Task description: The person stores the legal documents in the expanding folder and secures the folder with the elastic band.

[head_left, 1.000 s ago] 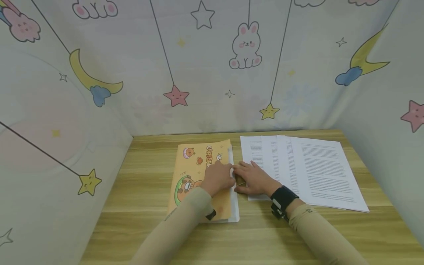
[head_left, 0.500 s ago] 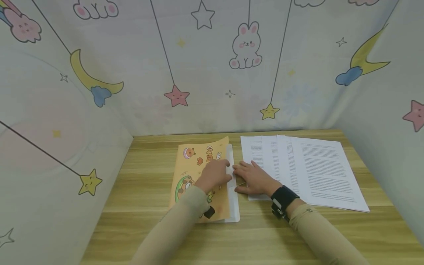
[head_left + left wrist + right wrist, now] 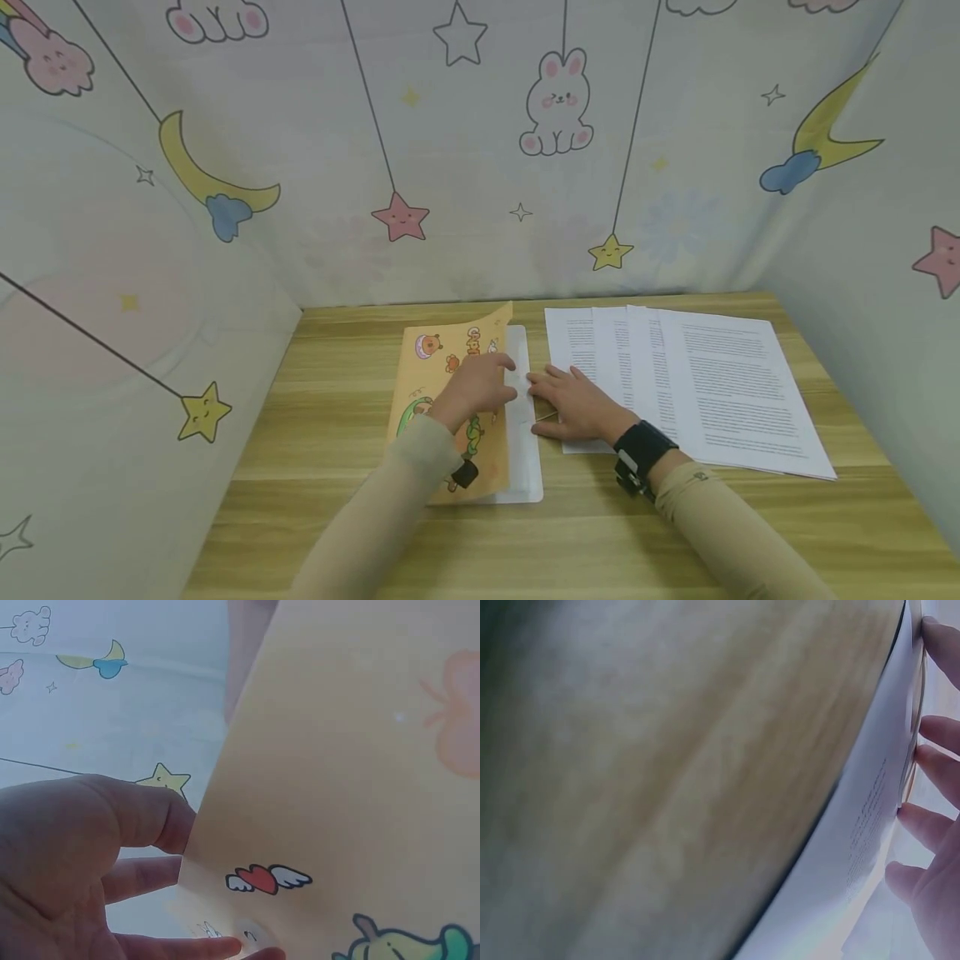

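An orange folder (image 3: 420, 375) with a cartoon capybara print lies on the wooden table, its front cover tilted up along the right edge. My left hand (image 3: 472, 392) pinches that edge. In the left wrist view, the thumb and fingers of the left hand (image 3: 60, 862) meet at the cover, near a winged heart. Under the raised cover shows a whitish inner leaf (image 3: 527, 467) with rounded corners. My right hand (image 3: 577, 408) rests with spread fingers, tips at the folder's right edge. In the right wrist view, the right hand (image 3: 941, 892) is beside a printed sheet (image 3: 855, 810).
Several overlapping printed sheets (image 3: 742, 383) lie on the right part of the wooden table (image 3: 330, 400), partly under my right hand. Pale cloth walls (image 3: 480, 150) with stars, moons and a bunny stand around the back and sides.
My left hand has moved left and slightly up, lifting the folder's cover edge and uncovering more of the whitish leaf. My right hand has stayed in place.
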### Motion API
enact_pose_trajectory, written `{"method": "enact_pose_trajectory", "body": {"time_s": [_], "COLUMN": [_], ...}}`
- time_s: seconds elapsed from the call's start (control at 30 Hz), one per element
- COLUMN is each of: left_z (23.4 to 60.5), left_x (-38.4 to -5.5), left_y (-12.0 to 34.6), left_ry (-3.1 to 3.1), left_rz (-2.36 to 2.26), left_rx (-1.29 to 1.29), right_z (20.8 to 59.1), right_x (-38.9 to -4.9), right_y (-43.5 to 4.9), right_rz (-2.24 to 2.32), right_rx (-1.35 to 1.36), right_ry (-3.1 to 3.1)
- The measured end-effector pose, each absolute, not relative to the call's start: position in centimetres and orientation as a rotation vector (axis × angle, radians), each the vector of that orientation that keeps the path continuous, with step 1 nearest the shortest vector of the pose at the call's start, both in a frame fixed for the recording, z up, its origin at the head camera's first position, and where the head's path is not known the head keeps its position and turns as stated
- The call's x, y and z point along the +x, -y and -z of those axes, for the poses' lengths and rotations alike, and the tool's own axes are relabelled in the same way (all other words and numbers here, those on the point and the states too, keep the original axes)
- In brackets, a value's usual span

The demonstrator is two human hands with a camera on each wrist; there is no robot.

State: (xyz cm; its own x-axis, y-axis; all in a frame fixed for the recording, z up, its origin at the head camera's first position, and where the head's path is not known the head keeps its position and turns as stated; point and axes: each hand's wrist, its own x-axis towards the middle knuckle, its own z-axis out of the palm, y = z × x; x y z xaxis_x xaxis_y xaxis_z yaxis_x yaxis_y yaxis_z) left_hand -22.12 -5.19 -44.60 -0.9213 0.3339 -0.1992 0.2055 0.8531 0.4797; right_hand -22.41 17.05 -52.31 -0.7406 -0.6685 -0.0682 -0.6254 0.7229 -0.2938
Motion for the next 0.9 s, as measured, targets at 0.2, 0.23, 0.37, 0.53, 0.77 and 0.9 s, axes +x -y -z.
{"method": "enact_pose_trajectory", "body": {"time_s": [0.2, 0.23, 0.37, 0.53, 0.77, 0.9], "left_z": [44.8, 44.8, 44.5, 44.2, 43.7, 43.6], "left_x": [-22.5, -22.5, -22.5, -22.6, -22.5, -22.5], "left_y": [6.1, 6.3, 6.9, 7.7, 8.9, 9.5], "left_ry": [-2.714, -2.705, -2.673, -2.636, -2.489, -2.416], "left_rz": [-0.766, -0.784, -0.846, -0.927, -1.165, -1.283], "left_rx": [0.35, 0.338, 0.322, 0.315, 0.239, 0.21], "right_z": [52.5, 52.4, 52.4, 52.5, 52.4, 52.4], "right_x": [-22.4, -22.3, -22.3, -22.4, -22.4, -22.4], "right_y": [-17.2, -17.2, -17.2, -17.2, -17.2, -17.1], "right_rz": [0.401, 0.409, 0.423, 0.416, 0.415, 0.403], "right_rx": [-1.027, -1.025, -1.024, -1.015, -0.987, -0.971], "right_ry": [-2.748, -2.745, -2.738, -2.734, -2.723, -2.721]}}
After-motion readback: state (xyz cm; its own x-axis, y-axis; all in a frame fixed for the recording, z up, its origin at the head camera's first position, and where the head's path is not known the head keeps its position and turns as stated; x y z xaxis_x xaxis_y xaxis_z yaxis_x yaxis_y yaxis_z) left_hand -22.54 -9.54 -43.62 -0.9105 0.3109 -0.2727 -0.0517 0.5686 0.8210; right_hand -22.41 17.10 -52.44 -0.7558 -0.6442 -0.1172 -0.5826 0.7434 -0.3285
